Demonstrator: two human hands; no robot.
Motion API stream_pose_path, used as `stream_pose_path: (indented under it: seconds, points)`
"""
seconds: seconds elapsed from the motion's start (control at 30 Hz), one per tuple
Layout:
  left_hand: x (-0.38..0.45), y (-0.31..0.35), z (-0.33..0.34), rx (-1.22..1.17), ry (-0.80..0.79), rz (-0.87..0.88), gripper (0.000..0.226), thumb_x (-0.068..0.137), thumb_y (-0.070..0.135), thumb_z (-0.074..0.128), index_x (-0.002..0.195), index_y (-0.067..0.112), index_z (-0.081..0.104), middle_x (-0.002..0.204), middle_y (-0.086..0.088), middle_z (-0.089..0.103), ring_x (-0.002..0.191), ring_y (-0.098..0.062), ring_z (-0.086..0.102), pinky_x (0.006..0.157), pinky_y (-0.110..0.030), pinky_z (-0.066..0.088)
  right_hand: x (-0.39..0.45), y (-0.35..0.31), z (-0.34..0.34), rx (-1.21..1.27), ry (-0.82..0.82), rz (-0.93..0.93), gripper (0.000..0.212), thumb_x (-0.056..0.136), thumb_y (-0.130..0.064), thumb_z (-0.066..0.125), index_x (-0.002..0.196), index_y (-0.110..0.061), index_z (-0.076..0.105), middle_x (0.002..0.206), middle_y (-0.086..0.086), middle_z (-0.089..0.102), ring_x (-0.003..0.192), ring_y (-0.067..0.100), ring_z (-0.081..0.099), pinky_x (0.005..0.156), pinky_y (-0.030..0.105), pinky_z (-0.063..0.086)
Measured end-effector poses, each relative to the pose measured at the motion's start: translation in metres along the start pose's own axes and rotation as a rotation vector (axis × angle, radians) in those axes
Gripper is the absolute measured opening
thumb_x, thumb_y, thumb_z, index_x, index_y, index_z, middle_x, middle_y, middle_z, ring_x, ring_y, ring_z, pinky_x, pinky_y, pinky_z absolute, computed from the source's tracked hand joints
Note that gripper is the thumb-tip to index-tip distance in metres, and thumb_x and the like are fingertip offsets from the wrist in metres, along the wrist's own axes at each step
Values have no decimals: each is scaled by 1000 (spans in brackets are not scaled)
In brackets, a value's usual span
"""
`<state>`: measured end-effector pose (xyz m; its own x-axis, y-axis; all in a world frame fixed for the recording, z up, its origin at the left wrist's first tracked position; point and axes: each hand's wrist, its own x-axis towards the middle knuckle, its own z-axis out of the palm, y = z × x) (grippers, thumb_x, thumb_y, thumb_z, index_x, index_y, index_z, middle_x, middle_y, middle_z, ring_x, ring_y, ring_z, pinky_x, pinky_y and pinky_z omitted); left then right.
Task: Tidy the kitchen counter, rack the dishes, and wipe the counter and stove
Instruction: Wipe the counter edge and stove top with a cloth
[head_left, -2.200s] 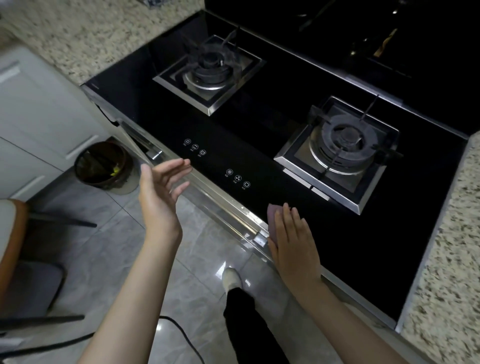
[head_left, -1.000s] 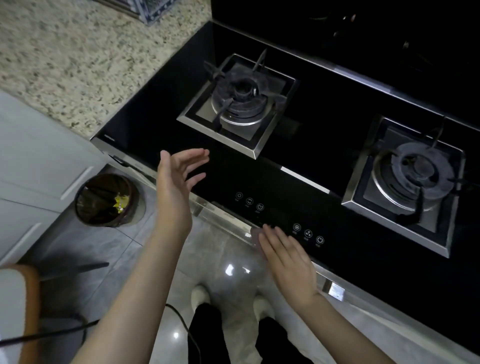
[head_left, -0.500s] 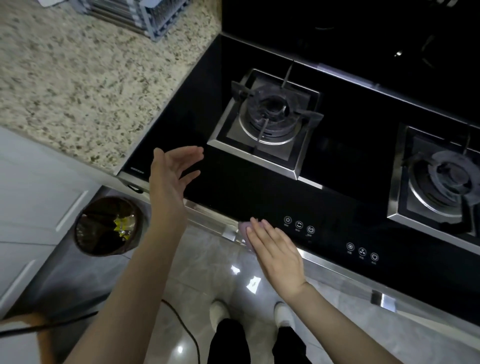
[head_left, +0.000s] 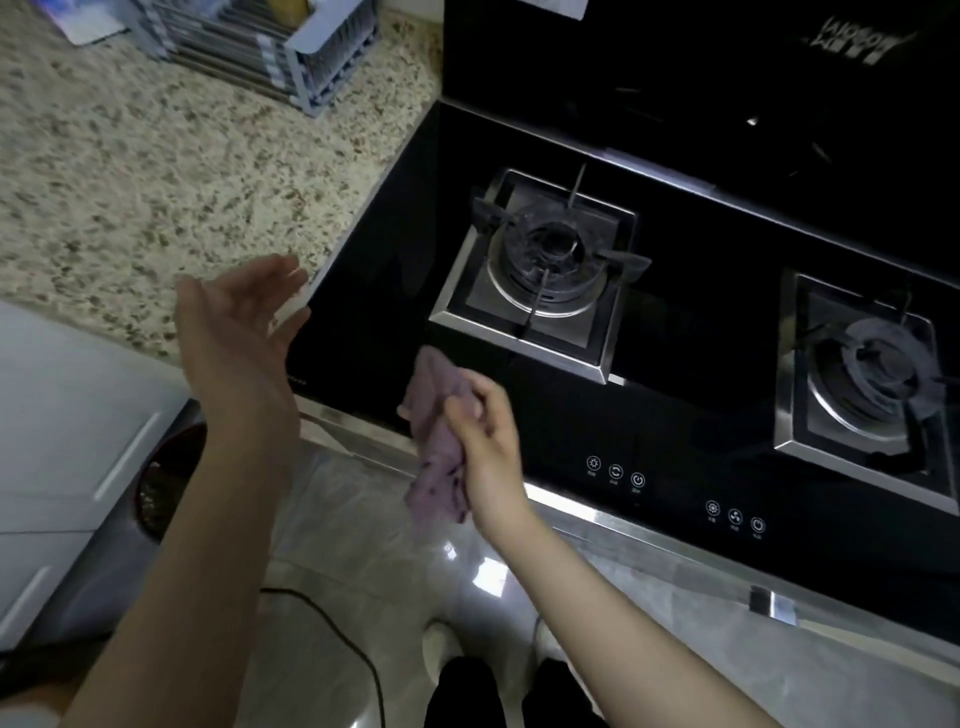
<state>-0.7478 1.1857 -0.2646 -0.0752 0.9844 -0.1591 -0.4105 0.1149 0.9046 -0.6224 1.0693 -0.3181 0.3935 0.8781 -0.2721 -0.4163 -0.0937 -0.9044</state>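
risk 1: cloth (head_left: 439, 447) is bunched and hangs past the stove's front edge, half over the floor; if the grip slackens it prob drops to the tiles
risk 2: touch controls (head_left: 615, 472) sit just beside the right hand; a wipe across them could trigger a setting by accident
risk 3: pan-support prongs on the near burner (head_left: 550, 260) stick up; a loose cloth corner could snag there
risk 4: a wadded cloth gives little contact area, so streaks on the glossy glass are likely unless it's flattened
cloth look: small, mauve/purple, soft and crumpled, darker flecks low down; wet or dry, can't tell
cloth place: at the stove's front-left, just in front of the near burner, upper end over the black glass, lower end dangling below the metal trim
right hand (head_left: 485, 441): fingers curled round the cloth, pinching it in a bunch
left hand (head_left: 239, 332): fingers spread and relaxed, palm turned inward, holding nothing, hovering over the worktop (head_left: 156, 156) corner beside the stove (head_left: 701, 364)
step (judged): stove wipe underway or about to restart w/ a regripped cloth
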Motion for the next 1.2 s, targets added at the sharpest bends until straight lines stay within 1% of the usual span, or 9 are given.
stream_pose_path:
  seconds: [0.07, 0.13, 0.17, 0.27, 0.37, 0.47, 0.67, 0.9, 1.2]
  points:
    - [1, 1, 10, 11, -26, -13, 58, 101, 41, 13, 96, 13, 63, 104, -4, 68, 111, -23, 62, 87, -32, 47, -3, -26, -27, 145, 148, -13, 14, 85, -17, 59, 98, -14, 63, 104, 14, 67, 102, 28, 61, 96, 39, 43]
    - [-1, -2, 22, 7, -68, -33, 57, 101, 42, 13, 96, 14, 63, 103, -3, 68, 111, -21, 62, 88, -32, 46, -10, -47, -68, 73, 294, -79, 11, 81, -18, 58, 81, -22, 69, 87, -3, 69, 88, 10, 62, 86, 27, 44]
    - [-3, -4, 27, 4, -86, -43, 57, 101, 42, 13, 96, 14, 63, 103, -3, 68, 110, -21, 62, 88, -33, 46, -15, -52, -92, -70, 377, -103, 12, 85, -17, 59, 83, -24, 69, 90, -7, 69, 90, 5, 62, 87, 25, 43]
    - [-7, -15, 41, 32, -121, -65, 59, 101, 43, 13, 98, 14, 64, 108, -4, 69, 111, -21, 62, 90, -33, 45, -29, -51, -160, -787, 612, -146, 31, 94, -27, 51, 124, -21, 58, 137, 0, 52, 130, 15, 44, 110, 36, 32]
    - [-12, -26, 54, 56, -148, -79, 59, 101, 44, 14, 99, 14, 65, 110, -5, 69, 112, -20, 62, 93, -35, 45, -25, -42, -193, -1213, 357, -240, 58, 91, -45, 36, 139, -14, 46, 151, 3, 35, 141, 20, 30, 116, 40, 22]
    - [-17, -32, 60, 74, -173, -82, 60, 100, 45, 14, 99, 16, 66, 111, -4, 70, 112, -20, 62, 93, -36, 45, -15, -27, -201, -1441, 69, -236, 56, 95, -42, 32, 143, -14, 40, 154, -2, 21, 145, 17, 18, 119, 39, 15]
    - [-16, -39, 71, 102, -158, -79, 59, 101, 42, 14, 97, 16, 67, 107, -3, 70, 111, -20, 62, 92, -36, 45, -20, -1, -171, -1489, 177, -249, 60, 91, -39, 38, 139, -4, 44, 151, 15, 32, 141, 30, 26, 115, 42, 21]
    - [-8, -39, 64, 139, -110, -30, 56, 101, 40, 14, 99, 13, 63, 107, -3, 69, 112, -20, 62, 96, -36, 46, -4, 16, -100, -1565, 18, -280, 59, 84, -33, 61, 134, -2, 50, 147, 17, 39, 138, 32, 34, 113, 45, 22]
    - [5, -30, 10, 131, 85, -8, 54, 102, 38, 16, 91, 15, 63, 98, -1, 69, 108, -20, 63, 85, -29, 48, 32, 33, -29, -1637, -181, -359, 60, 96, -36, 40, 146, -6, 29, 157, 15, 17, 146, 28, 11, 117, 39, -1]
